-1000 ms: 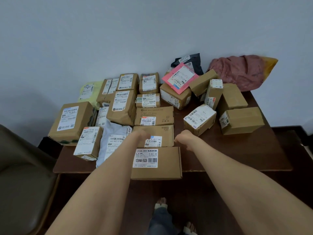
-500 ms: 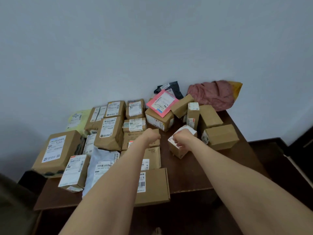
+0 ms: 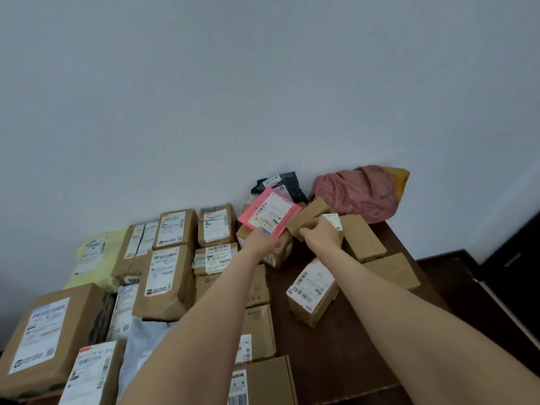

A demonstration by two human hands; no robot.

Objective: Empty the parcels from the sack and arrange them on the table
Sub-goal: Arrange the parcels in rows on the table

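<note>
At the far corner our right hand [image 3: 323, 238] grips a small box [image 3: 306, 214], left hand [image 3: 263, 244] at the pink mailer [image 3: 270, 211], hold unclear; we lift slowly.

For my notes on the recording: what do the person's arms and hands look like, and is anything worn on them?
The left forearm and right forearm are bare to the picture's edge; no sleeves show. The left hand and right hand wear no gloves, and no watch, bracelet or ring is visible on the sides shown.

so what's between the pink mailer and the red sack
A tilted brown box, its near end in the right hand, per the head view.
</note>
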